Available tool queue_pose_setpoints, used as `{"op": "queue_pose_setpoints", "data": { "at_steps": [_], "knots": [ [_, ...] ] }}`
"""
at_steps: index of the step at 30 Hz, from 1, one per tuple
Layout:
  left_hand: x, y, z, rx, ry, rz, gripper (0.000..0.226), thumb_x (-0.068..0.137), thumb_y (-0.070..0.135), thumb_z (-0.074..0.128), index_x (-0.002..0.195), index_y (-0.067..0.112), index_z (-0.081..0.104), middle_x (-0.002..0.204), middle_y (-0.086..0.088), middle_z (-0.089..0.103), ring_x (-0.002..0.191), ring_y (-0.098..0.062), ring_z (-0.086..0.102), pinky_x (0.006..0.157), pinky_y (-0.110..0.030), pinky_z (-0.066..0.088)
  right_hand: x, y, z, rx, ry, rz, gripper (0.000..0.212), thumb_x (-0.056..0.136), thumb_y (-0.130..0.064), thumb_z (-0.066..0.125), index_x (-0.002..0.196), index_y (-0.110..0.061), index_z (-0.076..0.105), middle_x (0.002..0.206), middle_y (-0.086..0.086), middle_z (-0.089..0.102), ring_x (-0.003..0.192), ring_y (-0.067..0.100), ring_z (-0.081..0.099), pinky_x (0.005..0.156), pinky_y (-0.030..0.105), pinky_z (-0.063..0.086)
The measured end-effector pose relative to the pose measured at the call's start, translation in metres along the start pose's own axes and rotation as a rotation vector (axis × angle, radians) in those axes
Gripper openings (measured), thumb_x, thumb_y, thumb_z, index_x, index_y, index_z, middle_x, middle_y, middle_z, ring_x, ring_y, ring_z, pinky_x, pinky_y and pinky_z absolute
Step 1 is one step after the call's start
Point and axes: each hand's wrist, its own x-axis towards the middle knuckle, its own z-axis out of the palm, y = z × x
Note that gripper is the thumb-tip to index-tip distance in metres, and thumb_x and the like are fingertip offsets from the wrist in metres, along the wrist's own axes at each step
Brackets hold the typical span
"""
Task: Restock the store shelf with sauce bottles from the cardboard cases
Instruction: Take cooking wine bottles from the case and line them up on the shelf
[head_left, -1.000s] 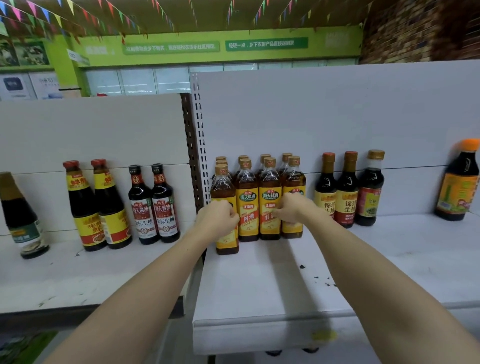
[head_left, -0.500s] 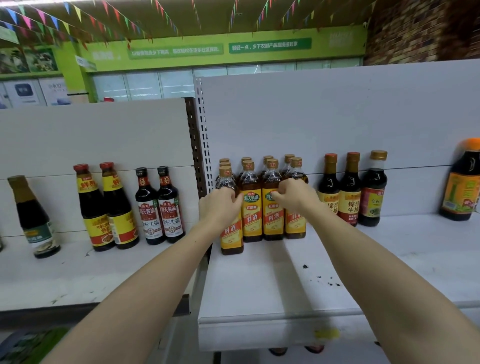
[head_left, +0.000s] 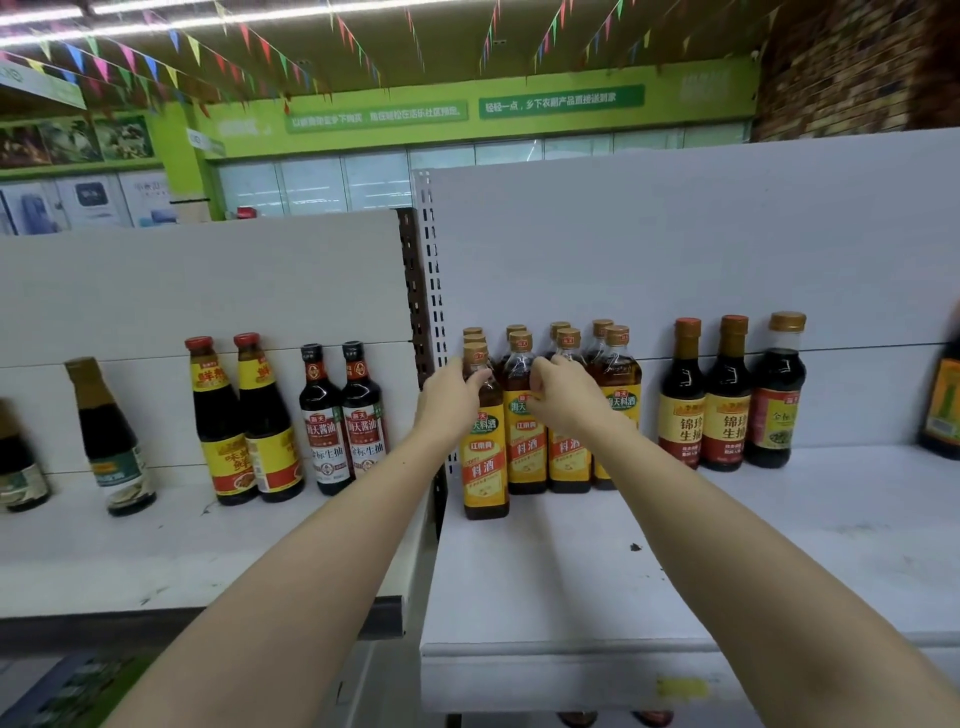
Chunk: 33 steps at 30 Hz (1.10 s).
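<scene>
Left hand (head_left: 451, 396) pinched front bottle (head_left: 485, 447) at its neck, axis upright; remaining row lay at 3 o'clock. Right hand (head_left: 560, 397) curled, grasp unclear.

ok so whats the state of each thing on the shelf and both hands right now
left hand: grips the front amber bottle at its shoulder
right hand: fingers curled on a third-column amber bottle
amber bottles: upright, capped, packed in rows
three dark bottles: upright, capped, right of the amber ones
left bay bottles: upright, capped
white shelf: mostly bare in front
</scene>
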Motion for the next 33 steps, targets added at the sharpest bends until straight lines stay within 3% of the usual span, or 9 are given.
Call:
{"op": "queue_pose_setpoints", "data": {
  "at_steps": [5, 10, 15, 21, 25, 28, 33],
  "knots": [
    [0.0, 0.009, -0.004, 0.013, -0.049, -0.062, 0.036, 0.105, 0.04, 0.048, 0.129, 0.012, 0.051, 0.12, -0.009, 0.062, 0.1, -0.023, 0.055, 0.078, -0.035, 0.042, -0.005, -0.005, 0.0, 0.125, -0.086, 0.061, 0.026, 0.095, -0.028, 0.066, 0.116, -0.015, 0.057, 0.11, 0.002, 0.055, 0.095, 0.02, 0.057, 0.085, 0.038, 0.055],
    [-0.008, 0.004, -0.013, 0.002, -0.023, -0.093, 0.054, 0.102, 0.048, 0.05, 0.14, 0.011, 0.039, 0.133, -0.013, 0.057, 0.118, -0.031, 0.057, 0.081, -0.037, 0.045, -0.025, -0.013, 0.004, 0.171, -0.176, 0.07, 0.021, 0.096, -0.022, 0.062, 0.116, -0.018, 0.058, 0.108, 0.0, 0.062, 0.096, 0.018, 0.061, 0.085, 0.038, 0.058],
    [-0.029, -0.016, -0.028, 0.073, 0.016, -0.09, 0.046, 0.103, 0.056, 0.037, 0.113, 0.013, 0.05, 0.106, -0.009, 0.064, 0.094, -0.027, 0.061, 0.081, -0.042, 0.053, -0.046, -0.034, 0.003, 0.159, -0.227, 0.045, 0.008, 0.098, -0.022, 0.059, 0.105, -0.019, 0.061, 0.103, 0.001, 0.066, 0.09, 0.016, 0.063, 0.076, 0.035, 0.057],
    [-0.068, -0.058, -0.065, 0.036, -0.028, -0.137, 0.032, 0.105, 0.044, 0.042, 0.089, 0.016, 0.047, 0.09, -0.006, 0.058, 0.08, -0.024, 0.055, 0.071, -0.037, 0.045, -0.077, -0.088, 0.011, 0.169, -0.242, 0.0, 0.006, 0.099, -0.021, 0.056, 0.101, -0.019, 0.062, 0.098, -0.002, 0.062, 0.084, 0.015, 0.062, 0.066, 0.03, 0.053],
    [-0.1, -0.09, -0.101, 0.003, -0.045, -0.177, 0.032, 0.104, 0.042, 0.045, 0.082, 0.018, 0.045, 0.087, -0.007, 0.06, 0.085, -0.03, 0.061, 0.078, -0.043, 0.052, -0.098, -0.137, 0.017, 0.182, -0.245, -0.008, 0.006, 0.097, -0.019, 0.056, 0.097, -0.018, 0.062, 0.098, 0.001, 0.065, 0.089, 0.021, 0.063, 0.073, 0.038, 0.057],
    [-0.13, -0.118, -0.136, -0.04, -0.118, -0.222, 0.033, 0.102, 0.042, 0.046, 0.09, 0.012, 0.052, 0.089, -0.012, 0.067, 0.082, -0.03, 0.066, 0.076, -0.045, 0.056, -0.116, -0.185, 0.024, 0.22, -0.257, 0.014, 0.006, 0.095, -0.021, 0.056, 0.094, -0.019, 0.062, 0.094, 0.002, 0.067, 0.084, 0.02, 0.063, 0.072, 0.039, 0.057],
    [-0.187, -0.174, -0.19, -0.122, -0.149, -0.303, 0.029, 0.103, 0.03, 0.05, 0.095, 0.003, 0.06, 0.08, -0.015, 0.072, 0.061, -0.021, 0.064, 0.067, -0.036, 0.055, -0.154, -0.268, 0.048, 0.261, -0.345, -0.016, 0.009, 0.096, -0.022, 0.055, 0.095, -0.017, 0.062, 0.089, 0.004, 0.069, 0.082, 0.023, 0.063, 0.074, 0.04, 0.055]
  ]
}}
